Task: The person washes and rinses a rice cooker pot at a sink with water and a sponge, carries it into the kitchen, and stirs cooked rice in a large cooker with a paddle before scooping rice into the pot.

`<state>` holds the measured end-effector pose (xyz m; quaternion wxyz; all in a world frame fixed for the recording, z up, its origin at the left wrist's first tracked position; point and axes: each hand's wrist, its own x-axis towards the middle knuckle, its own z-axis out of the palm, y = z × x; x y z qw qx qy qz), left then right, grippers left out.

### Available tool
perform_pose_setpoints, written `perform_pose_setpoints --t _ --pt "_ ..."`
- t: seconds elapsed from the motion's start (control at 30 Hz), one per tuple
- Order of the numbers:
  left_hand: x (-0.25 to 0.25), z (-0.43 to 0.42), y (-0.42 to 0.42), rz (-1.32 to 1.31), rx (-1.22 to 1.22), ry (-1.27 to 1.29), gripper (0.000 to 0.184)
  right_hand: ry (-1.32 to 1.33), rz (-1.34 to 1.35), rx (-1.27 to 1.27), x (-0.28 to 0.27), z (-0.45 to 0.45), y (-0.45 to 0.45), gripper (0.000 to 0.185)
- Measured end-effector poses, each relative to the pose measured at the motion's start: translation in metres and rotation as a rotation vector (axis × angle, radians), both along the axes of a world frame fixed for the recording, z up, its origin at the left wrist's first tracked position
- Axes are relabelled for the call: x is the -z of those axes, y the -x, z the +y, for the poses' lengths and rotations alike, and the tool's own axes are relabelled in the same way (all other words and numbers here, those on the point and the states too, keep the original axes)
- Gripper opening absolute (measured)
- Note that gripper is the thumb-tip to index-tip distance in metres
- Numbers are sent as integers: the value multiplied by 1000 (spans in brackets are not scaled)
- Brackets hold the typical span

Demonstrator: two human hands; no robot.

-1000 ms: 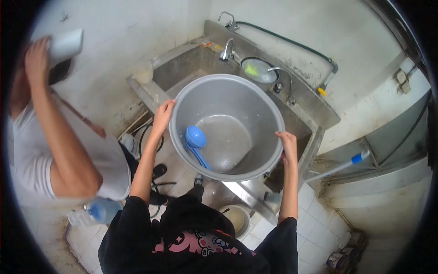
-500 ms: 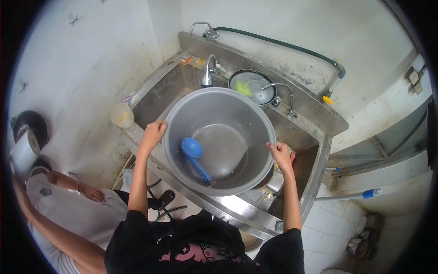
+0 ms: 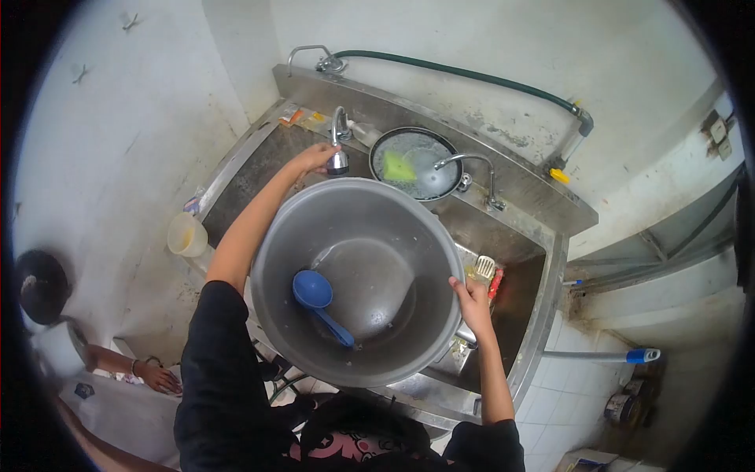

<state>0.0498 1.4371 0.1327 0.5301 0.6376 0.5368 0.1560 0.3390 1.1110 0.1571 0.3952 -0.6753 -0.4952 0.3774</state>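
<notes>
A large grey basin fills the middle of the view, tilted over the sink's front edge. Inside it lies a blue ladle-shaped dipper. My right hand grips the basin's right rim, with the thumb over the edge. Beyond the far rim, my left hand has its fingers closed around the head of the left faucet. Close to that faucet sits a round black-rimmed pan of soapy water, holding a green sponge.
The steel sink contains a slotted turner and a red-handled item. A second faucet arches over the pan. A plastic cup stands on the left ledge. Another person's hand is at lower left.
My left hand has left the basin's rim and moved up to the left faucet. The basin has shifted down and left in view, with my right hand still on it.
</notes>
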Motion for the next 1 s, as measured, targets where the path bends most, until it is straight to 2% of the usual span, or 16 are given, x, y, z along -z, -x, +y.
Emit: perform_pose_setpoints --t 0.1,0.13,0.17,0.23,0.3,0.37,0.4,0.5,0.57,0.63,0.7,0.77,0.83,0.9,0.97,1.0 --pt "-16 16 3 -60 -44 63 55 0 -20 -10 2 3 0 30" --pt "-10 28 8 -178 -65 46 50 -2 -16 2 2 4 0 30" --pt "-4 40 15 -175 -56 46 50 6 -41 -7 2 5 1 30" --pt "-24 37 16 -203 -188 65 46 10 -67 -21 4 8 4 31" --pt "-34 13 5 -87 -222 -38 48 -57 -36 11 9 13 12 31" --pt "-27 2 -2 -27 -171 -8 50 -29 -74 18 1 23 20 32" --pt "-35 -12 -13 -40 -266 -48 57 -64 -103 5 -1 30 25 32" --pt "-21 9 -6 -119 -145 -105 63 -69 -45 42 0 49 35 35" --pt "-8 23 -4 -89 -192 -165 70 -67 -125 -65 15 61 35 33" --pt "-7 21 -1 3 -243 -349 74 -81 -88 -69 4 62 40 33" --pt "-17 10 4 -7 -195 -352 75 -61 -8 -136 8 64 35 32" --pt "-26 3 12 -22 -153 -362 77 -58 -47 -169 -2 61 27 30" --pt "-31 -1 17 -85 -111 -192 76 125 -58 -232 -8 55 17 28" --pt "-36 -5 24 -104 -83 -142 72 102 -39 -224 7 50 8 28" --pt "-27 -3 29 -328 -55 74 66 88 -23 -214 21 46 3 28" --pt "-28 -5 28 -342 -58 74 66 95 -1 -230 22 45 2 28"
